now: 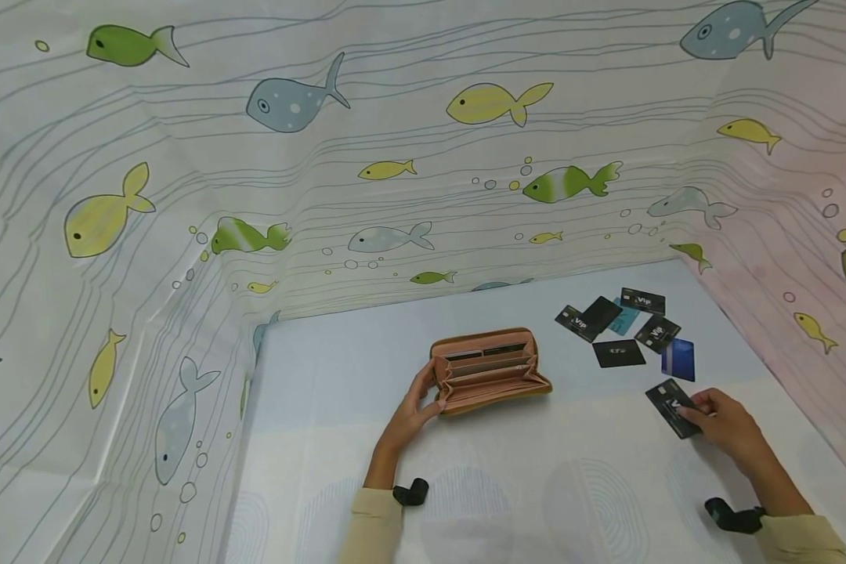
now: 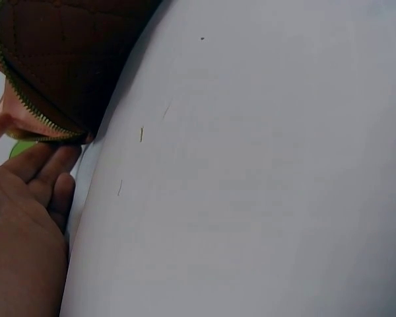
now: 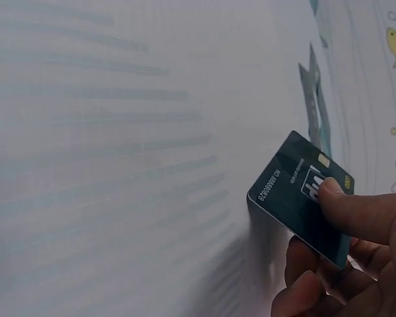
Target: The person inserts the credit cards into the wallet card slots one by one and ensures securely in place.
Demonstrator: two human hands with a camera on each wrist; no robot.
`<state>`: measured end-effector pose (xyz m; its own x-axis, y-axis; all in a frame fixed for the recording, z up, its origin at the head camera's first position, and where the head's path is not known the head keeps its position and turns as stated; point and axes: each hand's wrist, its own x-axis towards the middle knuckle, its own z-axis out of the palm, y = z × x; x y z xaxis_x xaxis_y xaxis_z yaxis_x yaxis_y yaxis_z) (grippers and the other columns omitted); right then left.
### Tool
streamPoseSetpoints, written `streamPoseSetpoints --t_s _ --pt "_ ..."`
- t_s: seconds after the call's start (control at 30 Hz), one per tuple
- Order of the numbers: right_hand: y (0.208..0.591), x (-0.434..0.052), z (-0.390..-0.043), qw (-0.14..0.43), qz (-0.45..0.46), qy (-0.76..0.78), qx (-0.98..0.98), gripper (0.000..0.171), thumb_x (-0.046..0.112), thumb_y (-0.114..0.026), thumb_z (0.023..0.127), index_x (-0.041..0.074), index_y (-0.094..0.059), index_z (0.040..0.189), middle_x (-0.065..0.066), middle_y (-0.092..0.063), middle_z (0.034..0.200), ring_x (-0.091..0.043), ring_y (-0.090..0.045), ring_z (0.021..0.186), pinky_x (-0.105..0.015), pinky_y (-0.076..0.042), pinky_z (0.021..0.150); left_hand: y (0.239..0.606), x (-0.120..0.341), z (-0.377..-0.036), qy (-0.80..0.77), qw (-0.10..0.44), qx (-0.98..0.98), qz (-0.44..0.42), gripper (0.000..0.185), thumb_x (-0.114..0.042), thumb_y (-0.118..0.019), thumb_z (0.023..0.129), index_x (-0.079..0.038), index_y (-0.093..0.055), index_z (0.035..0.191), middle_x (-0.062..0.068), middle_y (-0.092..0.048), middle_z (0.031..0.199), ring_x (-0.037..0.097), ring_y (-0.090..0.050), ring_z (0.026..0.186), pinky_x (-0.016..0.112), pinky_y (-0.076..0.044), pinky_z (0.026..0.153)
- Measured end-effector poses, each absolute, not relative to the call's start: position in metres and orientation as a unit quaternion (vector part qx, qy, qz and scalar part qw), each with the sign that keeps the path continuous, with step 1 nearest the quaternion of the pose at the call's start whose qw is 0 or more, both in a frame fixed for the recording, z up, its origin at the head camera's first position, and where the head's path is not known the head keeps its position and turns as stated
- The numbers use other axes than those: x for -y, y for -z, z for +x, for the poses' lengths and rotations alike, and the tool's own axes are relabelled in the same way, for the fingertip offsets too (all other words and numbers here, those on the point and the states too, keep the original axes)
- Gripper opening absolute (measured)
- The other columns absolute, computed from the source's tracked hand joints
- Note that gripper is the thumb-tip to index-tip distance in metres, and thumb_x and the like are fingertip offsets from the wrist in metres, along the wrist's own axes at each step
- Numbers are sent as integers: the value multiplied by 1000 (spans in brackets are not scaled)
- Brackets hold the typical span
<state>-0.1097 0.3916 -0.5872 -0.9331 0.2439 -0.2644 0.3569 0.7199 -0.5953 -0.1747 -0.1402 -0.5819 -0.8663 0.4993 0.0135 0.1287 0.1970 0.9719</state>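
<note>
A pink zip wallet [image 1: 489, 370] lies open on the table, its card slots showing. My left hand [image 1: 417, 403] holds its left end, fingers against the zipper edge [image 2: 39, 125]. My right hand [image 1: 722, 423] pinches a dark VIP card [image 1: 671, 406] at the table's right side; in the right wrist view the thumb presses on the card [image 3: 297, 198], tilted up off the surface.
Several more cards [image 1: 623, 329], mostly black with one blue [image 1: 678, 359] and one teal, lie scattered behind the right hand. A fish-print cloth [image 1: 395, 157] walls in the pale table [image 1: 522, 486] at the back and both sides.
</note>
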Motion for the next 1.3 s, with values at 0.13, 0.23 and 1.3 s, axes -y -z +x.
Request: streamPoseSetpoints --t_s 0.13,0.23,1.3 --pt "586 -389 -109 87 169 350 -917 41 22 -60 99 -13 -50 117 -28 -57 99 -28 -56 83 -28 -49 55 588 141 -176 -604 149 -756 206 77 -10 -55 100 -5 -8 161 22 -23 164 41 -27 149 66 -18 117" --pt "587 -388 -107 84 170 357 -915 38 21 -58 100 -12 -50 117 -27 -57 100 -29 -57 85 -27 -51 55 604 140 -179 -612 133 -752 204 77 -7 -56 99 -8 -10 162 21 -24 164 42 -28 148 68 -17 117" --pt "562 -361 -115 37 34 390 -920 27 14 -57 102 -6 -55 119 -17 -63 101 -4 -61 74 -23 -56 62 581 140 -173 -594 136 -764 212 75 -6 -54 100 -3 -10 160 19 -15 166 43 -29 148 68 -20 117"
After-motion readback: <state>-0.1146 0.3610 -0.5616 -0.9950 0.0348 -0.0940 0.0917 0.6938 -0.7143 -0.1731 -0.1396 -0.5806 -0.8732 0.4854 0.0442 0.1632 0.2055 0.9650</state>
